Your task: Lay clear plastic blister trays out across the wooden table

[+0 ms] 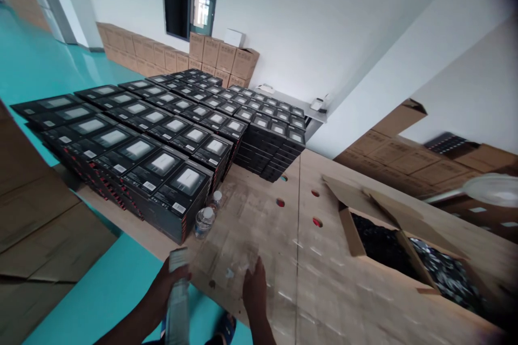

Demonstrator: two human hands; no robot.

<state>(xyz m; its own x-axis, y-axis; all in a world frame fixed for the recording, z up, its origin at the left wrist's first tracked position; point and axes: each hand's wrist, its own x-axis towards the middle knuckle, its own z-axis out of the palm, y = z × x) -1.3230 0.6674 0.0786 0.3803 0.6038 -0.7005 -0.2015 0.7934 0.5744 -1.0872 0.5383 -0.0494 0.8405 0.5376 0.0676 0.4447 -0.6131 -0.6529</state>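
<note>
My left hand [168, 280] grips a long pale flat item [177, 302], blurred, held upright near the front edge of a cardboard sheet [259, 215] that lies on the floor. My right hand [254, 287] hovers over that sheet with fingers together and nothing in it, just beside a small scrap [230, 274]. Two clear plastic bottles [203, 221] with white caps stand a little beyond my hands, against a stack of black product boxes [162, 167].
Black boxes cover the floor in low stacks back to the wall [259, 118]. An open carton [388, 237] of dark small items sits to the right. Brown cartons [218, 56] line the far wall; flattened cardboard [40, 215] lies left. Teal floor [109, 285] shows below.
</note>
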